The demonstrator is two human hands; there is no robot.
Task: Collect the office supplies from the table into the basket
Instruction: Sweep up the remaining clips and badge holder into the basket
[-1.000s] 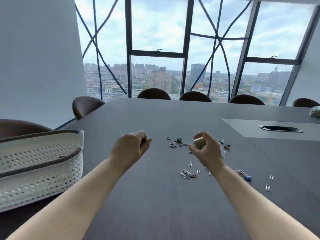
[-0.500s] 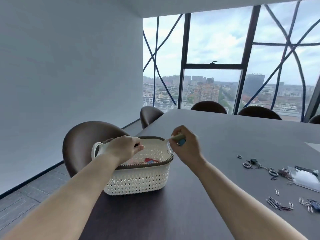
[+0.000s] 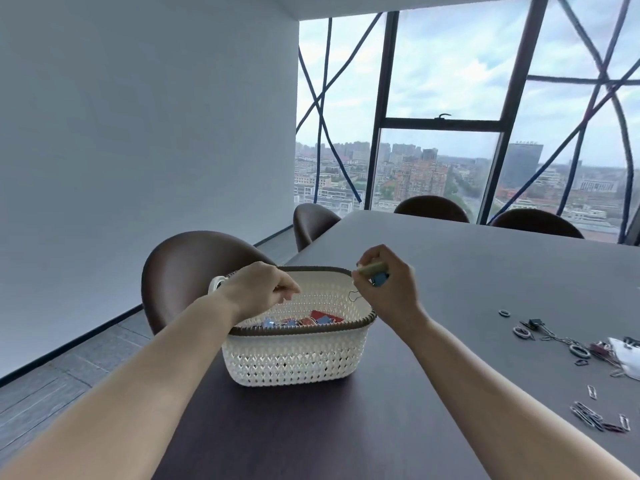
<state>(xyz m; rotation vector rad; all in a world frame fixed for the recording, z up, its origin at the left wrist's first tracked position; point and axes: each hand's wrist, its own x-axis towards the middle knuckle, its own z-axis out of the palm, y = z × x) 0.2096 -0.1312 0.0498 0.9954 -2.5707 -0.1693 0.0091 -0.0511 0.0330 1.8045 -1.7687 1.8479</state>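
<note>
A white perforated basket (image 3: 294,358) with a brown rim stands near the table's left edge, holding red and blue clips (image 3: 320,318). My left hand (image 3: 258,291) hovers over the basket with fingers curled downward; what it holds, if anything, is hidden. My right hand (image 3: 386,289) is over the basket's right rim, shut on a pale green eraser (image 3: 372,269) and a blue binder clip (image 3: 379,278) with a wire handle dangling. Loose paper clips (image 3: 588,415), rings (image 3: 521,332) and a black binder clip (image 3: 535,323) lie on the table at the right.
The dark grey table (image 3: 450,278) runs to the window. Brown chairs stand at its left side (image 3: 194,268) and far end (image 3: 431,207). A white sheet (image 3: 628,356) lies at the right edge among the clips. Wall at the left, floor below.
My view has swung left from the scattered supplies to the basket. Both hands have moved over the basket, the right one carrying the eraser and blue clip; they came a little nearer its middle.
</note>
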